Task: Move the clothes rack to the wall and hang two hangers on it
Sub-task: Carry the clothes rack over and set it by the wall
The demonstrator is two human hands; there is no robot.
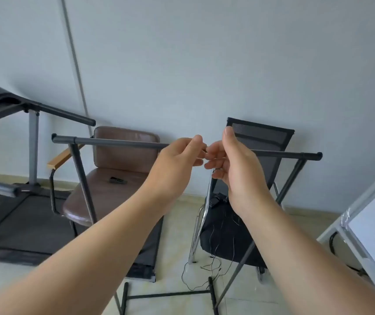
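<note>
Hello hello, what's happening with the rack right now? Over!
Both hands, left hand and right hand, meet at rack bar. Hanger barely visible. Brown chair, black chair behind.

Both bare hands raised, left hand and right hand fingertips together

Pale blue-grey wall behind a brown padded armchair, a black mesh chair, a treadmill at left, over beige tiled floor.

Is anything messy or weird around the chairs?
Yes. Thin loose wires dangle off the black mesh chair and trail across the floor. A small dark object also lies on the brown chair, though I can't tell what it is.
</note>
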